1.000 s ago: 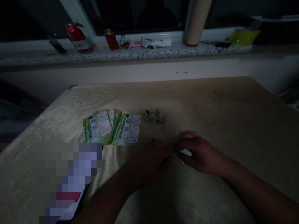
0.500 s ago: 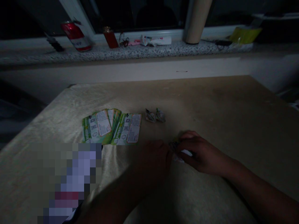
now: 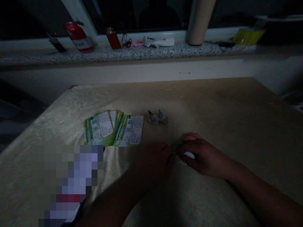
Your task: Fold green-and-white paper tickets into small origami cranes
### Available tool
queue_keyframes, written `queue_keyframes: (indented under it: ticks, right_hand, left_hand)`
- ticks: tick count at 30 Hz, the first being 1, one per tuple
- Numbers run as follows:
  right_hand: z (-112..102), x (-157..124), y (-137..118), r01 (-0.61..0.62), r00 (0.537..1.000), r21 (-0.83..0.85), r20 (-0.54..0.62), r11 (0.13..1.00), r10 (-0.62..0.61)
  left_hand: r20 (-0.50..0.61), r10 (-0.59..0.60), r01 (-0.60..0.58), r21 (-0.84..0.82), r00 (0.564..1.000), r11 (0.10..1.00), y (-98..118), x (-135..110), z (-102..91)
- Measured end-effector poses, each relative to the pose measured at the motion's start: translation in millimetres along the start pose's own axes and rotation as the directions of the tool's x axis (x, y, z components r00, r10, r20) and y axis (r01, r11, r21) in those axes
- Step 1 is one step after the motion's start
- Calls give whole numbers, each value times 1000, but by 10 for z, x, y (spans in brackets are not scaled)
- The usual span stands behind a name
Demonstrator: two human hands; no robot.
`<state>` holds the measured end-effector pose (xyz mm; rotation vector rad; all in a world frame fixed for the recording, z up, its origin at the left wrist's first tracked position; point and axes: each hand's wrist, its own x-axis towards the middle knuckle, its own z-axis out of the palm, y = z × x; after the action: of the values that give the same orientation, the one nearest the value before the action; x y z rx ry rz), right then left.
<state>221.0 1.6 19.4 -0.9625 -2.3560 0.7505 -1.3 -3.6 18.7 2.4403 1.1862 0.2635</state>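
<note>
Right grip (image 3: 201, 155) has a small crinkly packet (image 3: 177, 147) pinched between thumb and fingers, down low at the worktop (image 3: 224, 108). Left grip (image 3: 155, 160) is curled up just beside that packet, way too dark to tell if it's actually holding any of it, tbh. Two more little packets (image 3: 153, 119) sit a bit beyond the left grip, and some green leaflets (image 3: 129, 130) lie ahead and left of it.
</note>
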Motion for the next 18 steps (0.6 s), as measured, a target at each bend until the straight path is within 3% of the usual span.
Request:
queue_keyframes:
  ticks: [4,8,12,15,18]
  right_hand:
    - [7,-17,37,7,1000,7,-30,1000,-6]
    - [5,-55,48,-41,988,100,-143,994,55]
    - [-31,-69,9,-26,965,227,-249,973,84]
    - [-30,-43,-3,50,962,239,-274,970,18]
    - [16,-16,1,55,961,288,-274,956,27]
  left_hand:
    - [-43,118,-121,-83,992,989,-44,-32,-25]
    - [-141,199,-219,-142,970,965,-62,-34,-14]
    - [-264,56,-147,-340,963,929,-61,-26,-26]
    - [-270,-115,-34,-490,956,871,-53,-19,-53]
    - [-257,-170,-21,-604,951,797,-28,-6,-57]
